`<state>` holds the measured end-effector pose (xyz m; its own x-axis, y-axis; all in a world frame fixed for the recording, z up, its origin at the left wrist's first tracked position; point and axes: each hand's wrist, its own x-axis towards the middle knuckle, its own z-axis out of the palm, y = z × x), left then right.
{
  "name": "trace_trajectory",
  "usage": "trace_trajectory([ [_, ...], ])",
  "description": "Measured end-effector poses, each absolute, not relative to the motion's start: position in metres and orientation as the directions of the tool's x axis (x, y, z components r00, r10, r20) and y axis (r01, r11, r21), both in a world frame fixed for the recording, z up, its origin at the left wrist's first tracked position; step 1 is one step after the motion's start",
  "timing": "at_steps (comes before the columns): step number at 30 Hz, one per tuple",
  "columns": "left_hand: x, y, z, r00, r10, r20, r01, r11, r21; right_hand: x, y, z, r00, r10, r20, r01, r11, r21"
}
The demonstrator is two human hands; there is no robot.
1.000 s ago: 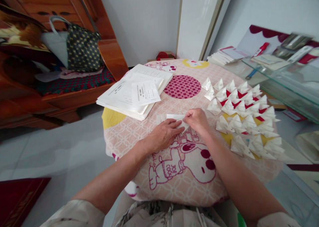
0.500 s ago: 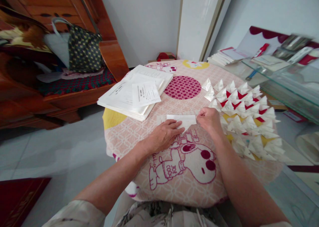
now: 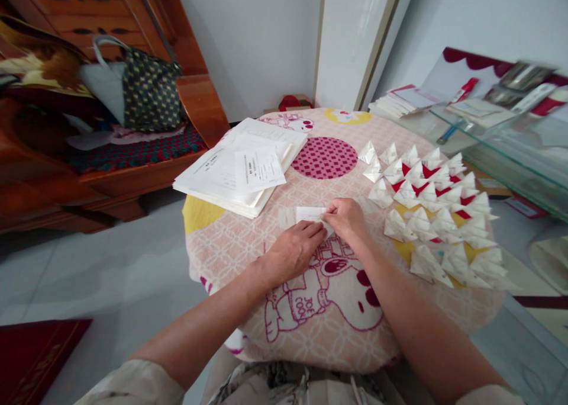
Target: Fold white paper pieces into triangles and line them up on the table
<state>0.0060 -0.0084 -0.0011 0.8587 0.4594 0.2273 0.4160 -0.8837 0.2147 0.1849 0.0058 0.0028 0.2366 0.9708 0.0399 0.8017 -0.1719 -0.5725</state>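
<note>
A small folded piece of white paper (image 3: 308, 212) lies on the pink patterned tablecloth (image 3: 248, 233), partly covered by both hands. My left hand (image 3: 298, 245) rests on its near edge with the fingers stretched out flat. From the right, my right hand (image 3: 346, 218) pinches the paper close to the left fingertips. Rows of folded white paper pieces with pointed tips (image 3: 426, 215) stand to the right of my right hand. Beyond my left hand lies a stack of printed white sheets (image 3: 222, 174), with a smaller printed slip (image 3: 260, 167) on top.
A glass shelf (image 3: 497, 138) at the right carries a red marker, papers and metal containers. At the left, a wooden bench (image 3: 110, 183) holds a dark patterned bag (image 3: 148, 88). A dark red object (image 3: 39, 357) sits low at the left.
My right hand has moved left along the paper, and its right end now looks folded over under those fingers. My left hand has stayed almost in place.
</note>
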Motion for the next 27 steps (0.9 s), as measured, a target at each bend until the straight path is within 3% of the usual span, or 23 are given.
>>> trace_trajectory([
  [6,0.008,-0.01,0.0,0.866,0.455,0.207,0.419,-0.887,0.195,0.187,0.022,0.005,0.189,0.979,-0.078,0.815,-0.201,-0.543],
  [12,0.007,-0.009,-0.003,0.86,0.459,0.224,0.42,-0.885,0.199,0.185,0.032,0.006,0.142,0.956,-0.257,0.729,-0.276,-0.626],
  [16,0.007,-0.008,-0.006,0.864,0.454,0.217,0.416,-0.887,0.2,0.177,0.034,0.011,0.13,0.945,-0.3,0.683,-0.305,-0.664],
  [27,0.009,-0.007,-0.007,0.875,0.433,0.217,0.402,-0.899,0.175,0.153,0.047,0.018,0.042,0.934,-0.355,0.759,-0.261,-0.597],
])
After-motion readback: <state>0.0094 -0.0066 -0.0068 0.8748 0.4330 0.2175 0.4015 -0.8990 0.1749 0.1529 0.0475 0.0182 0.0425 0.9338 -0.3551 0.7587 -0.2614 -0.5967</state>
